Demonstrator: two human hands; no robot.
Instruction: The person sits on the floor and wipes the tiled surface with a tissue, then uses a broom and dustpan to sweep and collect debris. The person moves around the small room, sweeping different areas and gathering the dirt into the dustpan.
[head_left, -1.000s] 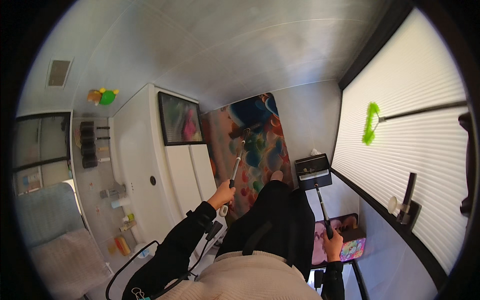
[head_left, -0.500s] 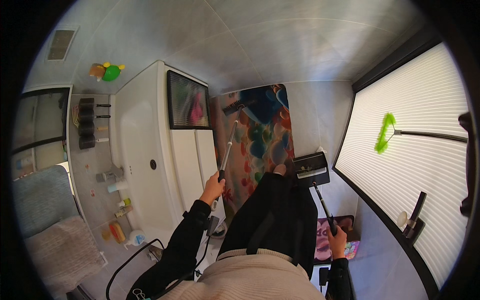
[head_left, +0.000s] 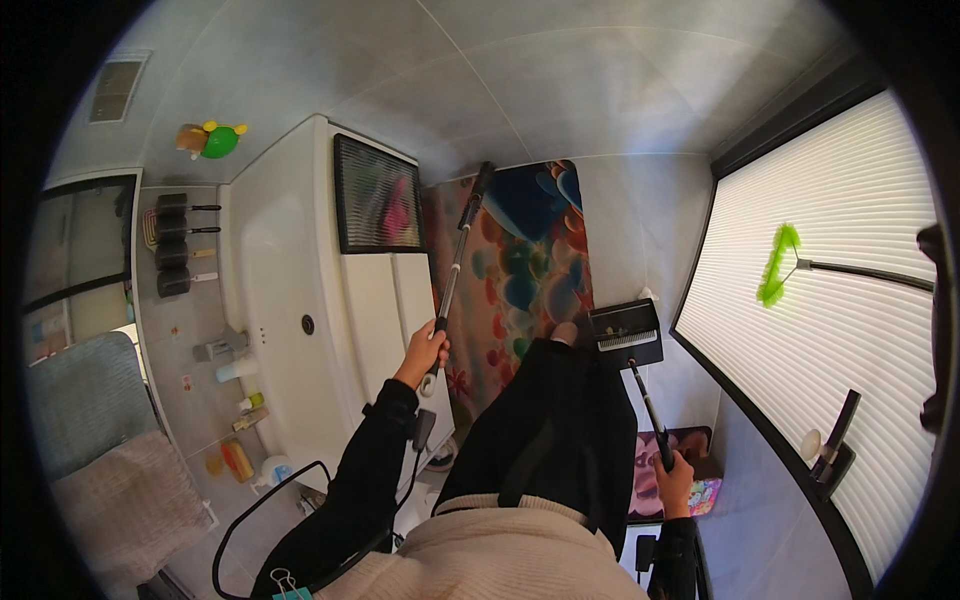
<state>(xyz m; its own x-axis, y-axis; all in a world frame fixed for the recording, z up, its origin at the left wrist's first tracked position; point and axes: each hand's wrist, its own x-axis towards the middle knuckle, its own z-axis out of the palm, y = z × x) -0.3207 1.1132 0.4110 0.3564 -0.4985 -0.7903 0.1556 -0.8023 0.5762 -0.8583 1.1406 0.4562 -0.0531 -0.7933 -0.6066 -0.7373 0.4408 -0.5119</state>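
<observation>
My left hand [head_left: 425, 354] is closed round the grip of a long-handled broom [head_left: 455, 278]. Its dark head [head_left: 481, 188] is turned edge-on near the wall, over the far end of a mat [head_left: 525, 262] with a bright balloon-like pattern. Low on the right, my right hand [head_left: 675, 481] grips the handle of a black dustpan [head_left: 630, 318]. The pan has a row of pale comb teeth along its near side and stands beside my foot [head_left: 566, 333], right of the mat.
A white bathtub [head_left: 275, 250] lines the left side, with a black-framed ribbed panel [head_left: 377, 195] on the white boards beside it. Black wall holders [head_left: 173, 252] hang farther left. On the right, a ribbed glass door [head_left: 800, 200] carries a green duster [head_left: 778, 265] and a black handle [head_left: 838, 440].
The broom head has swung from lying across the mat to a steep edge-on angle, farther toward the wall. My left hand has shifted slightly left and away from me. The dustpan has barely moved.
</observation>
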